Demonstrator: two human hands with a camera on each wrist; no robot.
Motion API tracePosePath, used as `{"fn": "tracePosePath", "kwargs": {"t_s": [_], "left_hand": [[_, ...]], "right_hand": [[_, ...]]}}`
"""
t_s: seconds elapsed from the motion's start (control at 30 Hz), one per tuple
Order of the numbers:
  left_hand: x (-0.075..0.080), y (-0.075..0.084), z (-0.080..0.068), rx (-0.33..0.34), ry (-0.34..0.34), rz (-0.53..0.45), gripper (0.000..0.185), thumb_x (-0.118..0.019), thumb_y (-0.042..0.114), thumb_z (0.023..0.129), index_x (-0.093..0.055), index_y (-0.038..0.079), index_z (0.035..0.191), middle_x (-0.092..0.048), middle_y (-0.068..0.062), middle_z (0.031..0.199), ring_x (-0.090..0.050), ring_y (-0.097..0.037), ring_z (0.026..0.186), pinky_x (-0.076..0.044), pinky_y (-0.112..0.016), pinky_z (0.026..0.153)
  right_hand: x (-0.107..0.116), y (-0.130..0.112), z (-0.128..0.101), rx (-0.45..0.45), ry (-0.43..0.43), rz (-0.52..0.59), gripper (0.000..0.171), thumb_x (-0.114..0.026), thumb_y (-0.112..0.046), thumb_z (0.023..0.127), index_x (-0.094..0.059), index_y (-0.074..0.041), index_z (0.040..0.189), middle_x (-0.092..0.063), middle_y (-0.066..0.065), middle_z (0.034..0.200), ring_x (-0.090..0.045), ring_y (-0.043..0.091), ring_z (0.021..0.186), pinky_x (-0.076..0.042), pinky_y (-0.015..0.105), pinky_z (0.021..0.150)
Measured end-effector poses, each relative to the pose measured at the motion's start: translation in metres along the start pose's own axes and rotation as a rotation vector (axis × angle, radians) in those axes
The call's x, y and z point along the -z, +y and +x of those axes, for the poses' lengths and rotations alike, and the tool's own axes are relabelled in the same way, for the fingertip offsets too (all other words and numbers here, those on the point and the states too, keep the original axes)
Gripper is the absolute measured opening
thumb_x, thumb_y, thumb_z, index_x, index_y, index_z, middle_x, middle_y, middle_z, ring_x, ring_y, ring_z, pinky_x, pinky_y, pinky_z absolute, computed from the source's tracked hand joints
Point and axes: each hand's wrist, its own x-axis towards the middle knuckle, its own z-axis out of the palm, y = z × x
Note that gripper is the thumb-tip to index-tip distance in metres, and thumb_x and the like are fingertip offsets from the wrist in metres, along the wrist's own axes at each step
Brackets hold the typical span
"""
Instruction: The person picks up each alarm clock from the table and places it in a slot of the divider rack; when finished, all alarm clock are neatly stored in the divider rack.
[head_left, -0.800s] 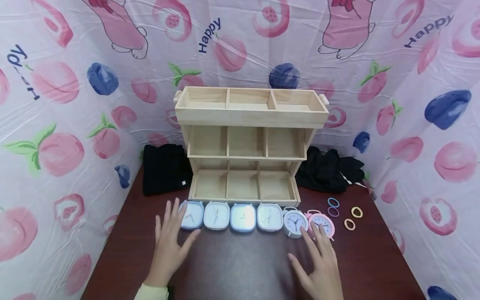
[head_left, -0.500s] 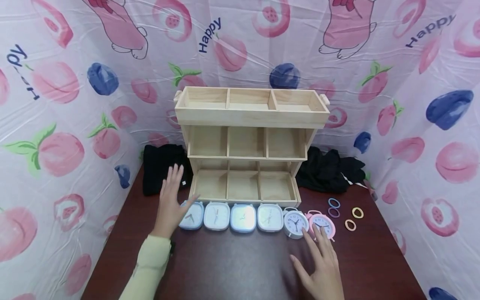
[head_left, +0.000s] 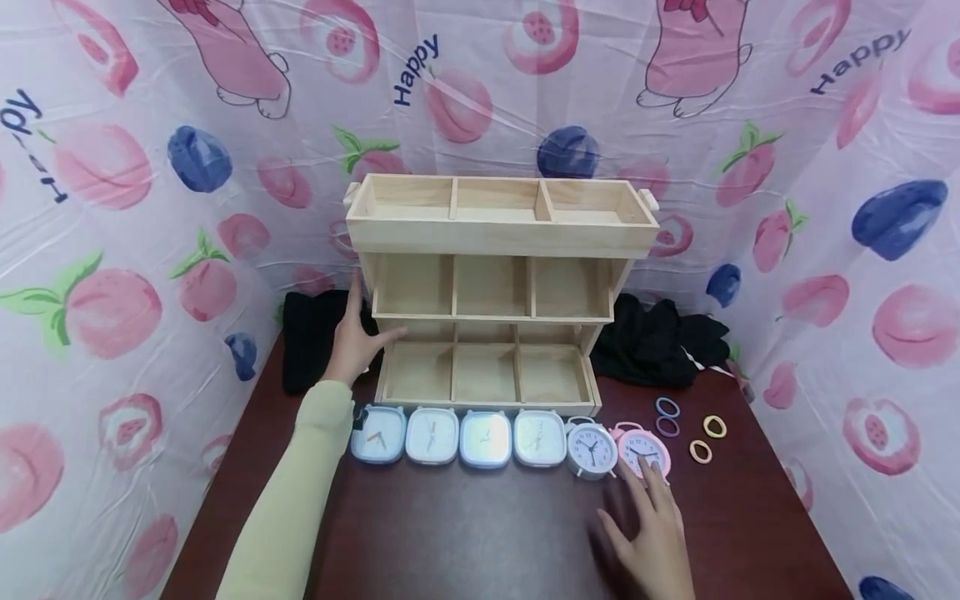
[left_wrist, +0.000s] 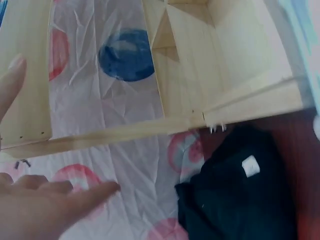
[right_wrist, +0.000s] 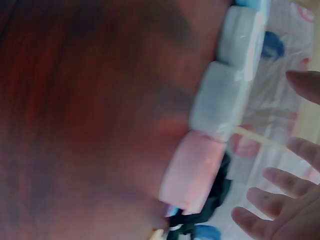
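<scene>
I'm resting my left hand point(head_left: 354, 333), fingers spread, against the wooden shelf point(head_left: 495, 292); my right hand point(head_left: 652, 533), fingers apart, is touching the pink clock point(head_left: 642, 448).

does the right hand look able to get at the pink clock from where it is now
Probably yes. The right hand lies open on the table with its fingertips already at the pink clock, and nothing stands between them; the grey clock sits just beside it.
</scene>
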Motion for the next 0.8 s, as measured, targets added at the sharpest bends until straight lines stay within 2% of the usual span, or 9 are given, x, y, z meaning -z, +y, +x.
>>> {"fn": "tracePosePath", "kwargs": {"t_s": [0.1,0.2,0.33,0.43,0.6,0.8], "left_hand": [[-0.006,0.001,0.005,-0.003,-0.018,-0.118,0.124,-0.089,0.019,0.09,0.002,0.051,0.169,-0.017,-0.004,0.181,-0.026,-0.034,0.164,-0.032,-0.06,0.13],[-0.011,0.0,0.007,-0.019,0.007,-0.18,0.121,-0.088,0.014,0.09,-0.004,0.053,0.169,-0.023,-0.004,0.179,-0.031,-0.032,0.163,-0.035,-0.06,0.128],[-0.012,0.0,0.007,-0.039,0.06,-0.182,0.116,-0.088,0.014,0.09,-0.012,0.052,0.169,-0.031,-0.005,0.177,-0.038,-0.033,0.16,-0.037,-0.061,0.127],[-0.01,0.001,0.007,-0.053,0.075,-0.185,0.113,-0.088,0.015,0.09,-0.016,0.05,0.169,-0.033,-0.003,0.176,-0.038,-0.03,0.16,-0.036,-0.059,0.128],[-0.009,0.0,0.007,-0.068,0.074,-0.182,0.11,-0.089,0.017,0.09,-0.019,0.047,0.169,-0.033,-0.001,0.176,-0.038,-0.027,0.16,-0.034,-0.055,0.13],[-0.012,0.0,0.007,-0.077,0.064,-0.174,0.109,-0.089,0.015,0.089,-0.021,0.043,0.17,-0.034,-0.003,0.175,-0.037,-0.031,0.16,-0.032,-0.059,0.13]], "right_hand": [[-0.004,0.018,0.003,-0.029,-0.01,-0.003,0.088,-0.098,-0.011,0.063,-0.063,-0.005,0.144,-0.049,0.034,0.155,-0.043,0.06,0.143,-0.037,0.084,0.105],[-0.006,0.035,0.009,-0.066,-0.043,-0.027,0.093,-0.099,-0.011,0.061,-0.06,-0.004,0.146,-0.043,0.036,0.159,-0.036,0.062,0.149,-0.034,0.086,0.106],[-0.005,0.051,0.023,-0.14,-0.13,-0.057,0.098,-0.1,-0.009,0.064,-0.054,-0.004,0.15,-0.036,0.038,0.161,-0.03,0.062,0.151,-0.03,0.085,0.111],[-0.004,0.06,0.036,-0.192,-0.195,-0.06,0.096,-0.097,-0.007,0.069,-0.051,-0.005,0.153,-0.034,0.037,0.163,-0.028,0.062,0.152,-0.029,0.085,0.113],[-0.003,0.072,0.045,-0.249,-0.283,-0.034,0.085,-0.093,-0.007,0.076,-0.054,-0.002,0.152,-0.036,0.037,0.162,-0.036,0.065,0.145,-0.031,0.085,0.112],[-0.007,0.082,0.043,-0.286,-0.319,0.004,0.074,-0.09,-0.008,0.08,-0.059,-0.004,0.148,-0.042,0.032,0.153,-0.053,0.058,0.131,-0.046,0.076,0.107]]}}
